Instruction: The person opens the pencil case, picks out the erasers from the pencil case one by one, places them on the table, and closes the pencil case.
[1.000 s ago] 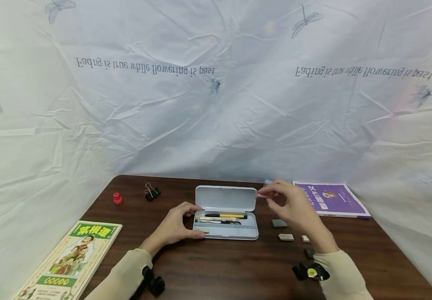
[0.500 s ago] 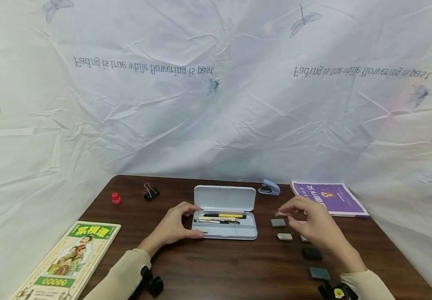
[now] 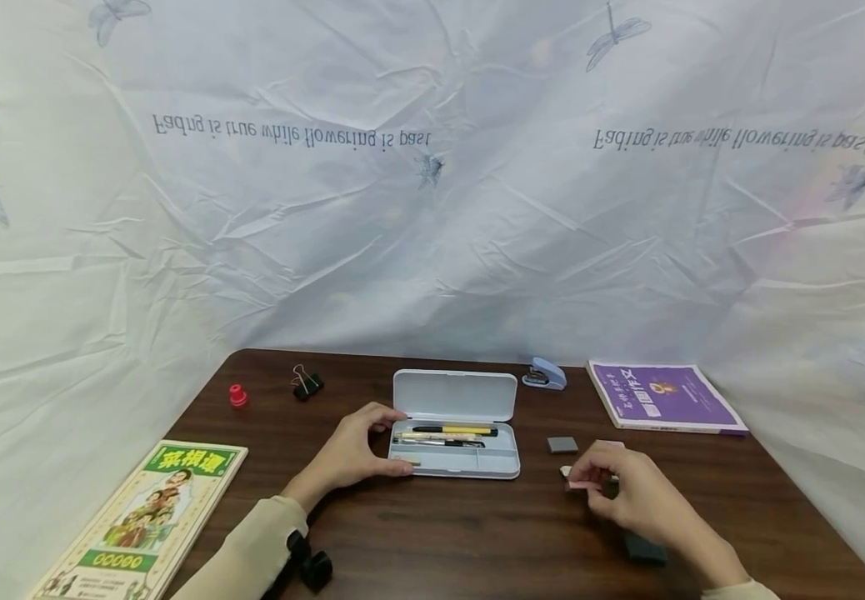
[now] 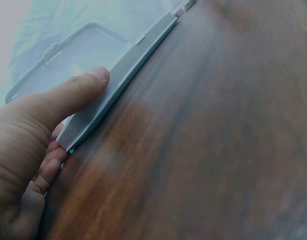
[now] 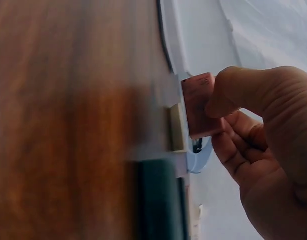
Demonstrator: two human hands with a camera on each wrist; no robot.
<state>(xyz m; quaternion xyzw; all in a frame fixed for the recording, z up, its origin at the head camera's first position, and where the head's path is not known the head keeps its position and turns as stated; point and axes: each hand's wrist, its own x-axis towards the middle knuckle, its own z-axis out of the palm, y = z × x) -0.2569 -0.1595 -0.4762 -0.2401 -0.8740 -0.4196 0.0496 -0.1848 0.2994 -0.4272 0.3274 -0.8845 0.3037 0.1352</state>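
An open pale grey pencil case (image 3: 453, 450) lies on the dark wooden table (image 3: 432, 533) with pens inside. My left hand (image 3: 357, 450) grips its left end, the thumb along the front wall (image 4: 88, 85) of the case (image 4: 118, 85). My right hand (image 3: 612, 487) hovers low over the table right of the case and pinches a small pink eraser (image 3: 582, 484) (image 5: 201, 105) between thumb and fingers. Under and beside it lie a beige eraser (image 5: 177, 127), a grey eraser (image 3: 562, 445) and a dark eraser (image 3: 644, 548) (image 5: 158, 200).
A blue stapler (image 3: 545, 374) and a purple book (image 3: 661, 397) sit at the back right. A black binder clip (image 3: 305, 385) and a red cap (image 3: 237, 396) are at the back left. A green-and-cream book (image 3: 143, 521) lies at the front left. Crinkled white sheeting surrounds the table.
My right hand has come down and toward me with the pink eraser, from near the case lid to just above the table by the loose erasers. The left hand has stayed on the case.
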